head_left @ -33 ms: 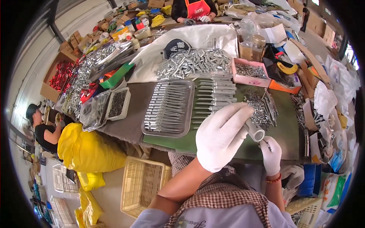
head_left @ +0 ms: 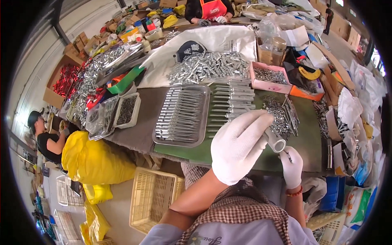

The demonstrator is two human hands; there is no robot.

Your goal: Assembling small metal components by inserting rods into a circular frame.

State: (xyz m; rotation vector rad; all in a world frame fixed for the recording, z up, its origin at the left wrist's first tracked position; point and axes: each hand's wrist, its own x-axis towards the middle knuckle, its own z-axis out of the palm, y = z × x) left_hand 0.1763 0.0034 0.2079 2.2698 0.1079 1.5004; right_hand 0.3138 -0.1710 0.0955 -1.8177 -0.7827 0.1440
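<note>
In its white knit glove, my left hand (head_left: 237, 151) is closed around a short silver metal tube (head_left: 278, 143), its hollow round end facing me. My right hand (head_left: 292, 170), also gloved, pinches a small dark metal piece (head_left: 288, 156) just beside the tube's open end; its exact kind is too small to tell. Beyond my hands on the green mat lies a heap of small metal parts (head_left: 274, 122) with several long thin rods (head_left: 291, 114). To its left is a row of metal sleeves with rods (head_left: 237, 98), partly hidden by my left hand.
A clear plastic tray (head_left: 207, 118) holds rows of pointed metal rods. A pile of metal sleeves (head_left: 210, 67) lies on white sacking, near a pink box (head_left: 269, 87) of small parts. A yellow sack (head_left: 96, 159) and cream crate (head_left: 136, 200) stand below left. Other people work nearby.
</note>
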